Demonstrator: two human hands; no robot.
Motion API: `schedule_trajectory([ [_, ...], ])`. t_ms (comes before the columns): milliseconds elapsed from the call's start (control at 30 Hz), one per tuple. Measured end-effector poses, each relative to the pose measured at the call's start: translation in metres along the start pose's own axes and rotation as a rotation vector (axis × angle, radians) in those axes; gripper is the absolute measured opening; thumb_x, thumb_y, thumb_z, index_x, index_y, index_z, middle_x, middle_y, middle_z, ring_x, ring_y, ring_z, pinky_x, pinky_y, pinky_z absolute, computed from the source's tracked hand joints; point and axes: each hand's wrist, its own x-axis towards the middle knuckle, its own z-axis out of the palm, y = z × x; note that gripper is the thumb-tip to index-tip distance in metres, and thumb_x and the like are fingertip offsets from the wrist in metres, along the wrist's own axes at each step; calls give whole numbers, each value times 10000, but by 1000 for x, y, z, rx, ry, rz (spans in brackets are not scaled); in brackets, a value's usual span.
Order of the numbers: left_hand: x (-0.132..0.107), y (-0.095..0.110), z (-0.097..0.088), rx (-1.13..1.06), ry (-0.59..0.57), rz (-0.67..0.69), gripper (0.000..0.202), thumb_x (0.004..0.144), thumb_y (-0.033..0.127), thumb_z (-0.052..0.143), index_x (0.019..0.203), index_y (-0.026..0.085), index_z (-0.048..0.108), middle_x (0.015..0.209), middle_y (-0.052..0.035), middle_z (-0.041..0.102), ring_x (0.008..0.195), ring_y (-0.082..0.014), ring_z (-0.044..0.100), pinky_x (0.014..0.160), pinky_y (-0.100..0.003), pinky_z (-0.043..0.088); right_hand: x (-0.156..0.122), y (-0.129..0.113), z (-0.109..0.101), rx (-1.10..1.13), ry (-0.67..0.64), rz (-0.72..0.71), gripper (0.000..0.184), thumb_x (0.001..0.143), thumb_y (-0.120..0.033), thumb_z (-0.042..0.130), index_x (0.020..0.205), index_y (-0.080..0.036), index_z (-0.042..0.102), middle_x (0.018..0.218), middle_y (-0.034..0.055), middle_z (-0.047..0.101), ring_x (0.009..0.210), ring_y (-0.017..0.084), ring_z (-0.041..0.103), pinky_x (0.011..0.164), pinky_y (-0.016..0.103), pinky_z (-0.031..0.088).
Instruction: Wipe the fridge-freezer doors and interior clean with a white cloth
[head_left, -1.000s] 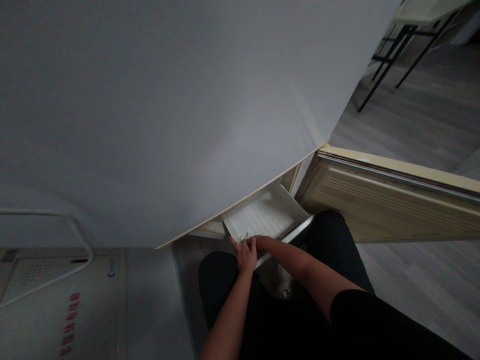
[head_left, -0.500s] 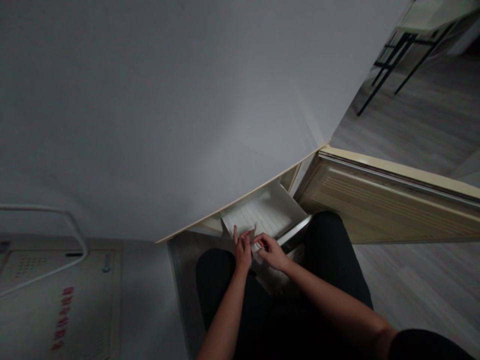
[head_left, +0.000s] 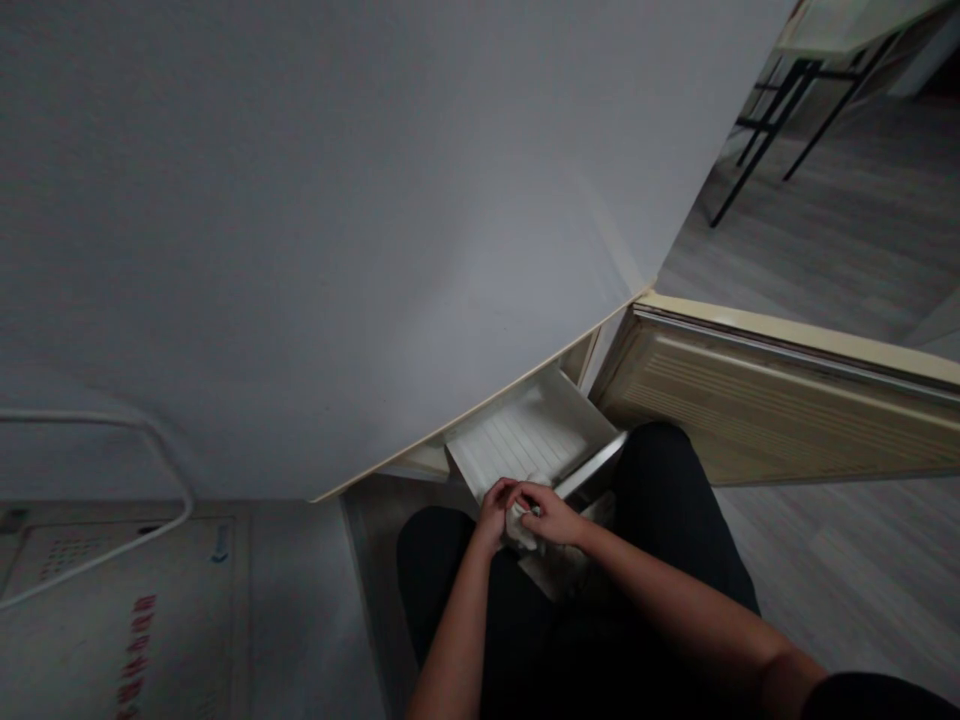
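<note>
Between my two hands is a crumpled white sheet (head_left: 520,527); I cannot tell whether it is cloth or tissue. My left hand (head_left: 495,508) is closed at its left side, fingers bent towards the right hand. Closed on the sheet from the right is my right hand (head_left: 550,515). The fingers of both hands meet over it and partly hide it. Just beyond them a white drawer (head_left: 529,430) with a ribbed bottom is pulled out of a low cabinet.
A cream door (head_left: 735,400) stands swung open on the right, beside my right knee (head_left: 660,465). The tall white side panel (head_left: 375,220) rises ahead. At lower left is a panel with red lettering (head_left: 135,650) and a white cable (head_left: 169,460). A table (head_left: 847,30) is far right.
Both hands have drawn closer together around the white sheet and slightly nearer to me. My left fingers, spread before, are now bent. The sheet looks more bunched up.
</note>
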Motion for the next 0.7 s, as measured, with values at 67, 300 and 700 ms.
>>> schedule_trajectory([
  [67, 1, -2, -2, 27, 10, 10, 376, 662, 559, 736, 777, 211, 656, 695, 8, 650, 708, -182, 623, 714, -304, 522, -1, 10, 8, -6, 23, 44, 312, 633, -106, 521, 906, -189, 647, 771, -23, 486, 732, 140, 469, 699, 236, 372],
  [300, 5, -7, -6, 103, 83, 58, 372, 688, 498, 698, 918, 211, 649, 814, -18, 673, 773, -188, 652, 715, -303, 519, 5, 22, 27, -31, 45, 168, 265, 644, -58, 539, 862, -186, 617, 746, -38, 500, 713, 128, 460, 679, 222, 352],
  [700, -29, 35, 5, 217, 298, 357, 317, 876, 481, 653, 1040, 210, 654, 1018, -91, 686, 1008, -234, 666, 961, -373, 523, 21, 27, 22, -70, 23, 268, 111, 828, -113, 519, 799, -169, 609, 745, -3, 619, 747, 137, 588, 756, 255, 507],
])
